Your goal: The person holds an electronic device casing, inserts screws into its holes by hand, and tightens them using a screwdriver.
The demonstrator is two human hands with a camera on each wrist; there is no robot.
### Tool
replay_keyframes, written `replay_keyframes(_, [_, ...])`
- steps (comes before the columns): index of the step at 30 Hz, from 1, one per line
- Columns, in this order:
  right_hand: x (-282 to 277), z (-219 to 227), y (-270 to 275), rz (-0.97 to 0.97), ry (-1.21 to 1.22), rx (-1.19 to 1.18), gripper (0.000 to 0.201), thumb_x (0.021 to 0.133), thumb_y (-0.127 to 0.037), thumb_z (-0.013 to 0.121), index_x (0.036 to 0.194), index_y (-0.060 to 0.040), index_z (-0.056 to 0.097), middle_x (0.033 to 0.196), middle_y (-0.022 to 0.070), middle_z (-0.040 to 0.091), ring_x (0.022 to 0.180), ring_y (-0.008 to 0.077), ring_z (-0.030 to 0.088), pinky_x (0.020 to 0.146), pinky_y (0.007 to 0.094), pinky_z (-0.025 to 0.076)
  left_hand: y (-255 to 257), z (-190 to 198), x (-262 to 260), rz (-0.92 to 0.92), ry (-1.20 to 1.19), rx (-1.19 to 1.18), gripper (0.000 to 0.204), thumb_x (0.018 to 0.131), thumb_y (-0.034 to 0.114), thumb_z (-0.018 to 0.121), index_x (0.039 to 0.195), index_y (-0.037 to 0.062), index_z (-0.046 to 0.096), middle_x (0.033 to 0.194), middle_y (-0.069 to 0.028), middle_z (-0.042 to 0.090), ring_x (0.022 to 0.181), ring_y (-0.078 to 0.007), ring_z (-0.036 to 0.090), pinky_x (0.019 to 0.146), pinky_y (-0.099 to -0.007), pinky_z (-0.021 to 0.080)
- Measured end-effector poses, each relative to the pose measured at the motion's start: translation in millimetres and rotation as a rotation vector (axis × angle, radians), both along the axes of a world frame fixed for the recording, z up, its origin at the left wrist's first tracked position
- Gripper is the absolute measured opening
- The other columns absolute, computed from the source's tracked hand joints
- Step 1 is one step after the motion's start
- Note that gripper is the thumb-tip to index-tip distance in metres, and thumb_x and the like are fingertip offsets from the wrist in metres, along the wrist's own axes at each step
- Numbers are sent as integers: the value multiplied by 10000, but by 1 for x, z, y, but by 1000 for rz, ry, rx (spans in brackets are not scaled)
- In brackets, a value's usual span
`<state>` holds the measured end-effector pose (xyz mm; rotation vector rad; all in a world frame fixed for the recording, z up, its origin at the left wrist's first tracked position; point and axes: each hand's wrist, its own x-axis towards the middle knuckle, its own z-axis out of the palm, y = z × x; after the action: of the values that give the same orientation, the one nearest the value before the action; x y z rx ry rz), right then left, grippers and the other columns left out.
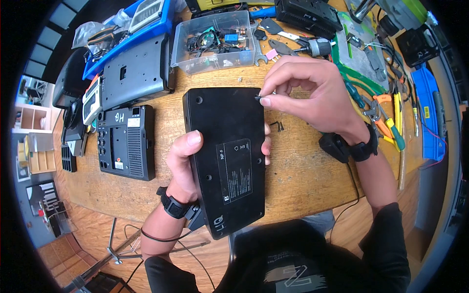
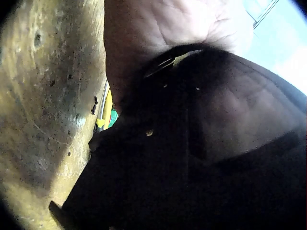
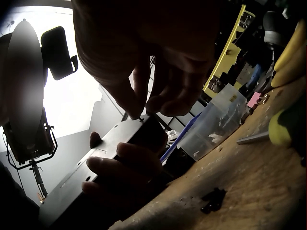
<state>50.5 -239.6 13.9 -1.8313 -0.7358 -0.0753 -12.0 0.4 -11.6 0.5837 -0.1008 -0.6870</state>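
A black rectangular device (image 1: 227,146) with a printed label is held tilted above the wooden table. The left hand (image 1: 183,156) grips it from the left, thumb on the near face and fingertips at its right edge. At its top right corner the right hand (image 1: 308,93) pinches a small dark screw (image 1: 258,97) between thumb and index finger. In the right wrist view the right hand (image 3: 148,62) is dark above the device's corner, with a screw (image 3: 141,119) under the fingertips. Several dark screws (image 1: 278,126) lie on the table right of the device. The left wrist view shows mostly palm (image 2: 177,24) and strap.
A second black device (image 1: 126,141) lies on the left, below a larger black panel (image 1: 132,73). Behind stands a clear bin (image 1: 215,41) of parts. Pliers and screwdrivers (image 1: 395,132) lie at the right, near a green-edged tray (image 1: 359,53) and a blue tray (image 1: 430,112).
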Motion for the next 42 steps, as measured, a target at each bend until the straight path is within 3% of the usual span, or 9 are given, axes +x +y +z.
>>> replay_keyframes(4, [-2, 2, -3, 41, 50, -29, 128, 866, 77, 780, 980, 23, 760, 998, 67, 721, 851, 102, 664, 758, 230, 549, 0, -3, 1, -1, 9, -123, 929, 843, 553, 636, 1504, -67, 431, 1311, -262, 632, 1099, -357, 674, 945, -478, 585])
replay_keyframes(7, [-1, -3, 2, 43, -2, -12, 133, 862, 81, 783, 980, 24, 759, 993, 68, 721, 833, 102, 665, 750, 229, 549, 0, -3, 2, -5, -21, -99, 921, 843, 545, 643, 1499, -67, 438, 1308, -263, 635, 1095, -358, 676, 936, -483, 590])
replay_keyframes(10, [-3, -5, 7, -19, -36, 55, 75, 864, -29, 804, 936, -38, 787, 795, -9, 695, 690, 47, 608, 633, 210, 467, 2, 1, 0, 8, -7, -8, 917, 834, 527, 663, 1493, -71, 444, 1304, -254, 640, 1089, -349, 681, 952, -475, 585])
replay_keyframes(16, [-5, 3, 5, -31, 280, -58, 67, 888, -43, 799, 934, -12, 761, 817, -11, 704, 722, 19, 609, 647, 201, 461, 5, 5, 1, 21, -97, 260, 1005, 777, 567, 693, 1510, -62, 416, 1296, -269, 607, 1081, -391, 656, 912, -532, 588])
replay_keyframes(21, [-6, 1, 3, 17, 390, 126, 109, 914, -74, 802, 954, 0, 734, 821, -16, 708, 705, 20, 587, 619, 206, 452, 3, 2, 5, 28, -112, 159, 930, 819, 536, 670, 1480, -78, 445, 1273, -255, 632, 1075, -359, 671, 947, -506, 582])
replay_keyframes(25, [-11, 12, -16, -90, 415, -23, 108, 900, -87, 809, 927, -1, 750, 776, -8, 708, 699, 23, 605, 627, 213, 477, 11, -4, 14, 90, -48, 106, 835, 878, 516, 623, 1427, -98, 491, 1222, -250, 660, 1065, -337, 688, 928, -479, 600])
replay_keyframes(27, [-18, 9, -23, -173, 345, -347, 132, 869, -102, 814, 896, 14, 759, 742, 49, 733, 685, 76, 681, 641, 254, 519, 10, -1, 17, 147, -36, 107, 812, 905, 535, 588, 1411, -94, 505, 1201, -251, 664, 1054, -333, 691, 903, -465, 611])
replay_keyframes(34, [-43, 1, -22, -195, 175, -447, 140, 821, -104, 789, 866, 18, 740, 761, 143, 734, 718, 286, 732, 701, 394, 554, 9, 0, 19, 180, -20, 232, 807, 930, 580, 562, 1436, -43, 480, 1185, -229, 639, 1026, -334, 648, 841, -470, 606])
replay_keyframes(42, [-81, -2, -58, -465, 73, -696, 276, 820, -171, 834, 933, 9, 658, 865, 166, 672, 837, 377, 675, 765, 434, 533, 10, -2, 22, 164, -20, 209, 808, 938, 586, 547, 1435, -48, 487, 1199, -239, 636, 1024, -332, 650, 853, -468, 590])
